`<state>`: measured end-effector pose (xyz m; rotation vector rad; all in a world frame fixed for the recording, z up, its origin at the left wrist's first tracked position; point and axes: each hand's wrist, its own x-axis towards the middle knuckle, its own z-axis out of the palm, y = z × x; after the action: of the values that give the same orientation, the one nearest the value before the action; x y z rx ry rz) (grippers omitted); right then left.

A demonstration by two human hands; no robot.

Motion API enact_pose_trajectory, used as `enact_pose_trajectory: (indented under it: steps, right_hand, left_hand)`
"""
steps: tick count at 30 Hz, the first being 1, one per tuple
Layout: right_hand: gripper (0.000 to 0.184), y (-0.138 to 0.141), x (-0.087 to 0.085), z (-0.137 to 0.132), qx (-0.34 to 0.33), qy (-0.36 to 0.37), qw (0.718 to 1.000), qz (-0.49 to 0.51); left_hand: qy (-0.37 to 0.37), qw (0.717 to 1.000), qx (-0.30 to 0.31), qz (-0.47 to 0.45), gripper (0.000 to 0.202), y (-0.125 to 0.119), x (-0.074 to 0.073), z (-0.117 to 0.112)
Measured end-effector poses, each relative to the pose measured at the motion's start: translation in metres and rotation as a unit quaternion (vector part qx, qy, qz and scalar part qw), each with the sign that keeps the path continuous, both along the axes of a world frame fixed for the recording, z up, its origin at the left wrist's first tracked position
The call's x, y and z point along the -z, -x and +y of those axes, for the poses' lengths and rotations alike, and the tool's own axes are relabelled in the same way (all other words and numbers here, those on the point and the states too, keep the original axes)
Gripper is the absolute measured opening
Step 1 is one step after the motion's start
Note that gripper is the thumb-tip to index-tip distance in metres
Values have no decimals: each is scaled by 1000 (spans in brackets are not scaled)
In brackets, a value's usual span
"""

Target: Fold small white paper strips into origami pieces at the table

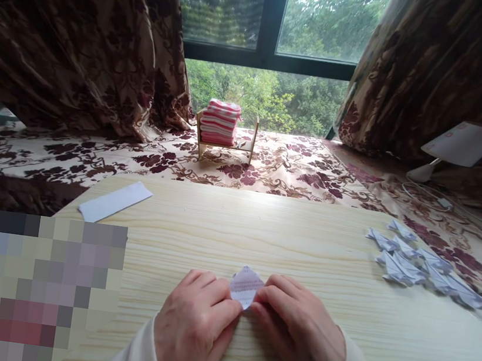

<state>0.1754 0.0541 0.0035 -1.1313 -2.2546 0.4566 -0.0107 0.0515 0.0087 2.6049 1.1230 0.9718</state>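
A small folded piece of printed paper (245, 286) lies on the light wooden table between my hands, its pointed top facing away from me. My left hand (202, 320) grips its left edge, with the fingers curled and pressed down. On the opposite side my right hand (299, 330) pinches the right edge between thumb and fingers. Parts of the paper's lower edges are covered by my fingertips. Lines of print show across its face.
Several folded paper pieces (402, 267) lie at the table's right edge. A folded white paper strip (115, 201) is at the back left. Beyond the table (305, 230), a wooden stand (254, 141) holds red-and-white striped cloths (219, 123); a white lamp (463, 143) stands at right.
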Motion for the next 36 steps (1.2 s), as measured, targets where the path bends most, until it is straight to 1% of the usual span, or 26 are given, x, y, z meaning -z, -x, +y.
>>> enact_pose_trajectory:
  steps: [2,5,8,15,21,27,32,36]
  right_hand:
    - [21,-1,-1,1,-15,-7,1000,-17]
    - [23,-2,-1,2,-48,-44,996,-63]
    - [23,-2,-2,2,-55,-68,991,-97]
    - [22,0,-3,2,-18,-6,994,-105]
    - [23,4,-8,4,-15,22,991,-128]
    - [22,5,-9,6,0,14,994,-111]
    - [24,6,-11,8,11,4,992,-129]
    - [22,6,-14,10,11,18,989,-148]
  left_hand:
    - [-3,1000,-1,-6,21,0,3,0]
    - [-6,1000,-7,-6,22,-1,6,0]
    - [-8,1000,-13,-6,22,-1,8,0]
    - [-10,1000,-4,-1,22,1,8,-1]
    - [-7,1000,-7,6,22,0,4,-1]
    - [-6,1000,-10,10,24,0,4,-2]
    - [-12,1000,-13,11,24,1,6,-1]
    - [-1,1000,-10,16,23,2,7,-1]
